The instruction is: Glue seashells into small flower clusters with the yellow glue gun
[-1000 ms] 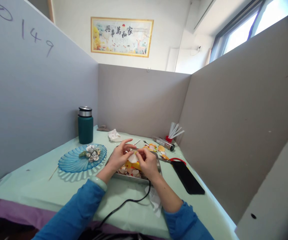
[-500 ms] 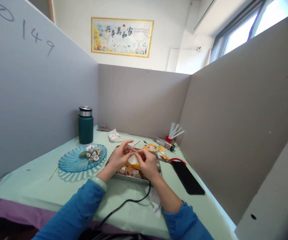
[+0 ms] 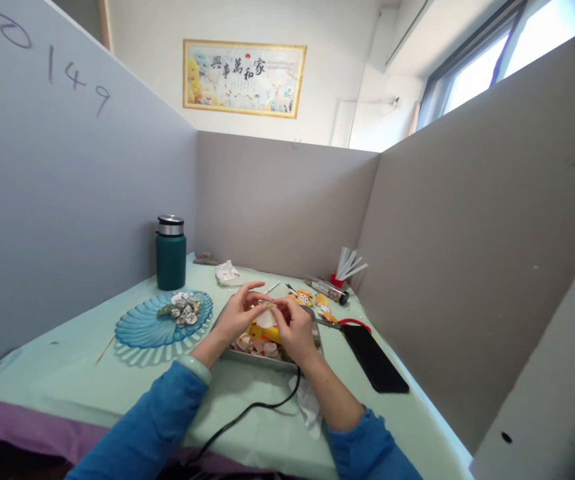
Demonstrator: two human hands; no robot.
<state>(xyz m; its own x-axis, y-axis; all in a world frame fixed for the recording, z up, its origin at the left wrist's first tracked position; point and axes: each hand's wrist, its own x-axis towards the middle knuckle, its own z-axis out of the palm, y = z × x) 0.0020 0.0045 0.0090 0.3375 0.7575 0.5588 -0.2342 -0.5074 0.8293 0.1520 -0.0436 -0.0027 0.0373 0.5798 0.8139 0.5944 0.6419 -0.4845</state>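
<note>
Over a metal tray (image 3: 262, 361), both my hands meet at a white fan-shaped shell (image 3: 266, 319). My left hand (image 3: 240, 312) pinches its upper left side with thumb and fingers. On the other side my right hand (image 3: 294, 328) grips the shell's upper right edge. Under them a yellow tool (image 3: 270, 333) with a black cord (image 3: 252, 405) lies in the tray among small shells (image 3: 245, 343). To the left, a blue scalloped glass plate (image 3: 140, 327) holds a cluster of grey and white shells (image 3: 185, 308).
A green bottle (image 3: 171, 260) stands at the back left. Toward the right lie a black phone-like slab (image 3: 374, 359), red-handled scissors (image 3: 354, 323), orange shells (image 3: 322, 300), a clear tube (image 3: 334, 291) and white sticks (image 3: 350, 264). Crumpled tissue (image 3: 309, 405) is near the front.
The view has tilted up slightly. Both hands keep their hold on the shell, which has turned a little and shows less of its face.
</note>
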